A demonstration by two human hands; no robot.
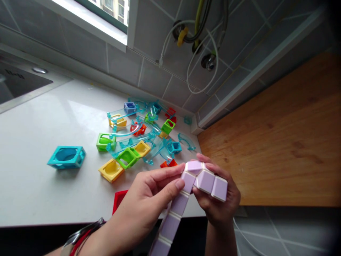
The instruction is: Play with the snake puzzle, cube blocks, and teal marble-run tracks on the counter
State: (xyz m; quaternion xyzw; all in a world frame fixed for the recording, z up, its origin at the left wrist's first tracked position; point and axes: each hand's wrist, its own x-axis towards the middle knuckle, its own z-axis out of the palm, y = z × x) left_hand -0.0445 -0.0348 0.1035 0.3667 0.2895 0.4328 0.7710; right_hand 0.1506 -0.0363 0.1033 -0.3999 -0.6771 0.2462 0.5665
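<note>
Head view: bending a purple chain (pixel 179 205) in both hands

Held up at the near edge of the counter (pixel 34 199). Pinched by the left hand (pixel 146 202) on the straight run, just below the bend; clasped by the right hand (pixel 223 209) around the hooked end. Seemingly midway through shaping, segment by segment. Likely calls next for a firm left pinch and a small twist from the right. Beyond, scattered over the counter: yellow block (pixel 111 170), green block (pixel 128 158), more of the kind, clear blue tracks (pixel 130 140). Well apart, at left: teal block (pixel 66 157).
</note>
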